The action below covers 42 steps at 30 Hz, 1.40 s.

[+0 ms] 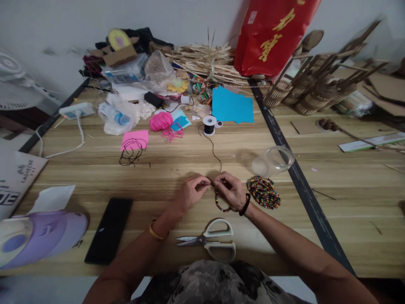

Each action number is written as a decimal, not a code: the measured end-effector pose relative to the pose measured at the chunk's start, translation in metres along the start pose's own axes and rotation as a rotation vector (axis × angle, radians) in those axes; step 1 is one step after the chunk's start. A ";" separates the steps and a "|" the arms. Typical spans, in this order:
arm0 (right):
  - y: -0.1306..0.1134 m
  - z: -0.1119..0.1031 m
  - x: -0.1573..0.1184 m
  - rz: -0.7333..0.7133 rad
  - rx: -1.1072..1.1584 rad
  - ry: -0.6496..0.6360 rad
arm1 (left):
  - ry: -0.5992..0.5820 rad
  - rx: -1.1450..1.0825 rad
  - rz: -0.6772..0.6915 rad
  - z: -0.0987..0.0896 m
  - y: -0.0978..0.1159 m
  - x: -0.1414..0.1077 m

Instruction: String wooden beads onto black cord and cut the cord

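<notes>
Near the middle of the table, my left hand (193,190) and my right hand (230,189) meet, fingertips pinched together on the end of a short beaded string (221,208). Its multicoloured beads hang in a curve below the fingers, partly behind my right hand. A black cord (215,151) runs from a white spool (209,126) down to my right hand. The exact point where the fingers grip is too small to make out. A coiled heap of colourful beads (263,192) lies right of my right wrist. Scissors (205,240) with white handles lie open below the hands.
A clear jar (276,160) lies behind the bead heap. On the left are a black phone (109,230) and a purple tissue holder (47,236). Pink yarn (161,121), blue sheets (232,105) and bamboo strips (205,63) lie toward the back.
</notes>
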State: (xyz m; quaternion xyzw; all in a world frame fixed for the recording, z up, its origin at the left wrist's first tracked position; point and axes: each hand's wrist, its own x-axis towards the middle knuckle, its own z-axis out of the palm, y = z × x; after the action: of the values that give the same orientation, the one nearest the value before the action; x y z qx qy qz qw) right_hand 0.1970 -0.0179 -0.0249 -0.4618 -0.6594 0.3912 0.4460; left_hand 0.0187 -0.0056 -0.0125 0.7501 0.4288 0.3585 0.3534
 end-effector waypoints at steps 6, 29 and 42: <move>-0.001 -0.001 0.001 0.068 0.060 0.021 | -0.137 0.288 0.317 0.001 0.003 0.000; 0.004 0.000 0.001 0.079 0.110 0.033 | -0.139 0.385 0.312 -0.001 -0.004 -0.001; 0.001 -0.004 0.003 -0.019 -0.020 0.025 | 0.188 0.170 -0.044 -0.024 -0.024 0.012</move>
State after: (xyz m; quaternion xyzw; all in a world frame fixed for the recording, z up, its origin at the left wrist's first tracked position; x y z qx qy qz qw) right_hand 0.2009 -0.0142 -0.0236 -0.4647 -0.6620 0.3749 0.4532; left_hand -0.0062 0.0198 -0.0180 0.7310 0.5052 0.3816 0.2545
